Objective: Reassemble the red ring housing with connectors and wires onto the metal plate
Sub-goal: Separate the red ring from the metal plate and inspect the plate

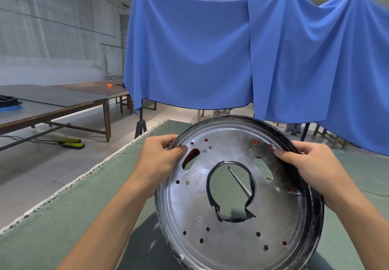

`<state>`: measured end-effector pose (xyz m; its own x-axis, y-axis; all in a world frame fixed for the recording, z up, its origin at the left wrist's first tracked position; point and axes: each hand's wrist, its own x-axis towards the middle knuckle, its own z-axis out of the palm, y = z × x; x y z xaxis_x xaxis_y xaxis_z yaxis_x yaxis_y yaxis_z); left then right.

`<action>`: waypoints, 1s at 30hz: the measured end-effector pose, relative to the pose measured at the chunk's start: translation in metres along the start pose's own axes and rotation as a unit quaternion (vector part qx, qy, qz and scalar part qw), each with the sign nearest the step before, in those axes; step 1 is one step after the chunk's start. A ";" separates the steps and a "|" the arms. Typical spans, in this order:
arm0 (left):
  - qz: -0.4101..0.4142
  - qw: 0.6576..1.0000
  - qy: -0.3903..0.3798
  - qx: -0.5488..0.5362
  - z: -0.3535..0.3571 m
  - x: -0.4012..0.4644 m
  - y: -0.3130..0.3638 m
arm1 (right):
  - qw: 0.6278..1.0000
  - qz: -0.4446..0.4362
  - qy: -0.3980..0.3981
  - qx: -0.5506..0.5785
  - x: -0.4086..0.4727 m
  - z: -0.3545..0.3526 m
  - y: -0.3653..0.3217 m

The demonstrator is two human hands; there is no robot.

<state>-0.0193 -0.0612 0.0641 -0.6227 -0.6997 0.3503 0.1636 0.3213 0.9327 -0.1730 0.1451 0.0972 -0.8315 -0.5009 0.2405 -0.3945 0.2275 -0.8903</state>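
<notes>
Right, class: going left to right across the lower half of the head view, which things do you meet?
Green mat → left hand → metal plate → taped centre opening → right hand.

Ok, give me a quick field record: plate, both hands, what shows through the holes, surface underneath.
plate: round metal plate, tilted up toward the camera
left hand: grips upper left rim
right hand: grips upper right rim
through holes: red in the left slot and several small holes; thin metal rod across the centre opening
surface: green cloth-covered table
</notes>
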 end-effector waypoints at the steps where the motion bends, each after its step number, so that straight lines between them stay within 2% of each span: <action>1: 0.004 1.000 0.001 0.003 0.000 0.000 0.000 | 1.000 -0.001 0.001 0.001 0.000 0.000 0.000; 17: 0.037 0.999 0.014 -0.014 0.003 -0.004 0.007 | 0.998 -0.036 0.051 -0.020 0.000 -0.004 -0.005; 30: 0.018 0.999 -0.006 -0.030 0.004 -0.004 0.006 | 0.996 -0.020 0.066 -0.052 0.003 -0.005 -0.001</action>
<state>-0.0190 -0.0534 0.0675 -0.6246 -0.6808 0.3826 0.2307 0.3073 0.9232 -0.1775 0.1476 0.1005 -0.8558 -0.3993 0.3288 -0.4603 0.2979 -0.8363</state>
